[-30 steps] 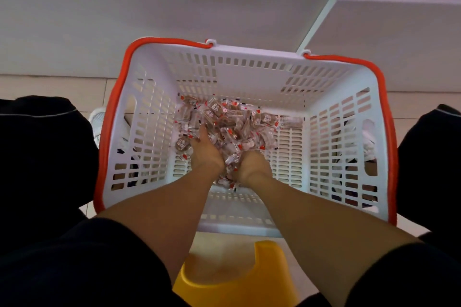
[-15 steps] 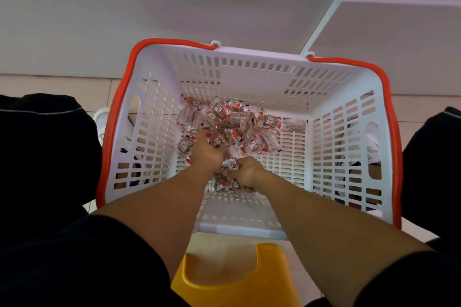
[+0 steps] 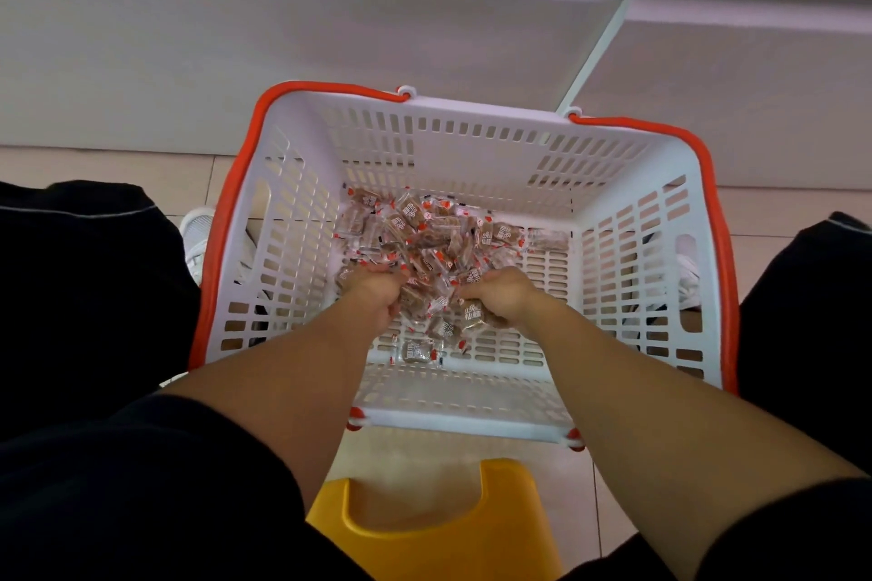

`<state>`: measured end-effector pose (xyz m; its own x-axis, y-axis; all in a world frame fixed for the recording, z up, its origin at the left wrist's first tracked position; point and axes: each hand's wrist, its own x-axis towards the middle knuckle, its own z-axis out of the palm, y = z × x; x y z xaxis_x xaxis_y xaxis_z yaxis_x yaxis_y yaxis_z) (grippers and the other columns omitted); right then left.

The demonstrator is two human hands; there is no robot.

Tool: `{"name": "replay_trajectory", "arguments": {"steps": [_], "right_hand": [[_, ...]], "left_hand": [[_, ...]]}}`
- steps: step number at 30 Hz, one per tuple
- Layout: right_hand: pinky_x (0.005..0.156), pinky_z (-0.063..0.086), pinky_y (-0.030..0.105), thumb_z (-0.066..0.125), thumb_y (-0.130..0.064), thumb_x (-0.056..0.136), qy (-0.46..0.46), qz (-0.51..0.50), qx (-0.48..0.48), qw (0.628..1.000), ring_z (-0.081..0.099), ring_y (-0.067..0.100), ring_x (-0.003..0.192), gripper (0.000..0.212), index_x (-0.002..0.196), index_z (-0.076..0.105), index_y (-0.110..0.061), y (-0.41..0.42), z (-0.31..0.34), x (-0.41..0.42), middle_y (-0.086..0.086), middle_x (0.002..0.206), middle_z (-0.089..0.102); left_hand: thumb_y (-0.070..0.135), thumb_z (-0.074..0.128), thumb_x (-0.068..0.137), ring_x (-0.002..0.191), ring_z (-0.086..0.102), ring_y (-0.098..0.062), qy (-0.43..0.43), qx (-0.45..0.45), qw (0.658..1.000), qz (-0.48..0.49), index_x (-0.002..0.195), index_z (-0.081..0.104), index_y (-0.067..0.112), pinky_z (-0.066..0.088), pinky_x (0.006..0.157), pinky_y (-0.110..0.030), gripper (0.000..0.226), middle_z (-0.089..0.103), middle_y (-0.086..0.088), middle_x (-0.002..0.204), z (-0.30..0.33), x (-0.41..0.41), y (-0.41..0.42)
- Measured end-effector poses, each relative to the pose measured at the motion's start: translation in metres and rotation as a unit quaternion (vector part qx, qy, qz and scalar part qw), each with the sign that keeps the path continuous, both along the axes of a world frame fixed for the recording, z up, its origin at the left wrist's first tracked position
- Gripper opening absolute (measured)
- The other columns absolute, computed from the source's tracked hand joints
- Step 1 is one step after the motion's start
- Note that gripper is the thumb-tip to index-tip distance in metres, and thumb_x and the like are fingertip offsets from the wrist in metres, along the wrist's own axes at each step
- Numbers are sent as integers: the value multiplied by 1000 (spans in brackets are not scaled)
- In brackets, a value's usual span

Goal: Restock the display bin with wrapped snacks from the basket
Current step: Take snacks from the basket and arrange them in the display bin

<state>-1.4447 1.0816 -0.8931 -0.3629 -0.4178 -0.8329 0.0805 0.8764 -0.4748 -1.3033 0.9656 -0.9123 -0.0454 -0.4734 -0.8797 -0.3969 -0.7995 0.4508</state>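
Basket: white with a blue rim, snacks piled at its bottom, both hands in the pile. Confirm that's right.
Not quite: the head view shows the basket rim is orange-red, not blue. The rest holds: snacks at its bottom, left hand and right hand in the pile.

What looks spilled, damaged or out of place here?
Nothing stands out. The snacks all lie loose inside the basket, none over its rim, and both hands are gathering them there.
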Motion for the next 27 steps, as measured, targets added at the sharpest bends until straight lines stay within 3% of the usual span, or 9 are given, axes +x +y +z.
{"name": "replay_trajectory", "arguments": {"steps": [3, 6, 8, 12, 15, 20, 21, 24, 27], "right_hand": [[44, 43, 22, 78, -16, 82, -33, -72, -37, 996, 55, 18, 55, 14, 77, 66, -10, 4, -1, -2, 6, 68, 61], [42, 46, 22, 80, -6, 79, -46, -154, -43, 986, 65, 15, 52, 17, 82, 64, -10, 13, -7, -2, 6, 71, 71], [46, 47, 25, 77, -7, 83, -58, -201, -35, 977, 70, 22, 63, 16, 87, 63, -11, 19, -10, -3, 11, 81, 74], [57, 49, 32, 70, -8, 90, -117, -281, -44, 952, 65, 19, 64, 12, 102, 67, -9, 21, -12, -3, 10, 85, 72], [60, 47, 33, 73, -16, 89, -104, -232, -53, 966, 63, 20, 79, 27, 114, 67, -10, 13, -17, -2, 10, 91, 73], [97, 51, 47, 79, -26, 84, -48, -170, -36, 984, 60, 33, 118, 58, 134, 56, -7, 6, -27, 5, 15, 130, 64], [98, 49, 47, 78, -27, 84, -56, -169, -32, 984, 59, 33, 120, 61, 136, 54, -6, 6, -27, 6, 16, 133, 62], [80, 56, 43, 76, -25, 86, -106, -157, -12, 982, 65, 30, 104, 55, 131, 55, -1, 7, -25, 7, 15, 121, 67], [66, 60, 38, 72, -15, 89, -186, -157, -9, 970, 73, 27, 77, 30, 111, 61, 2, 5, -19, 8, 14, 91, 74]], "left_hand": [[9, 62, 95, 53, 64, -16, 9, 22, 999, -44, 112, 60, 7, 49, 57, -28, 18, 66, -11, 85, 4, 0, 3], [13, 63, 95, 56, 65, -18, 24, 42, 997, -62, 100, 60, 4, 53, 61, -28, 11, 69, -11, 70, 9, 0, 6], [13, 63, 95, 51, 67, -17, 35, 42, 996, -74, 95, 59, 4, 55, 58, -30, 10, 70, -8, 59, 12, 0, 7], [8, 61, 95, 68, 72, -21, 48, 31, 990, -130, 108, 53, 11, 59, 53, -30, 16, 68, -12, 97, 15, 0, 14], [5, 58, 96, 85, 72, -24, 69, 57, 983, -161, 112, 58, 11, 62, 66, -34, 18, 65, -14, 111, 11, -1, 19], [4, 59, 95, 88, 73, -24, 94, 143, 976, -131, 116, 59, 1, 58, 60, -26, 21, 65, -17, 111, 12, -1, 19], [3, 57, 95, 87, 73, -24, 99, 147, 977, -121, 112, 57, 0, 58, 61, -27, 17, 63, -16, 106, 12, 0, 18], [5, 50, 94, 86, 70, -26, 111, 151, 977, -100, 101, 54, 3, 61, 68, -33, 8, 60, -14, 97, 11, 3, 16], [24, 52, 93, 79, 74, -24, 128, 159, 972, -120, 108, 62, 7, 59, 71, -33, 25, 74, -11, 91, 11, 3, 17]]}}
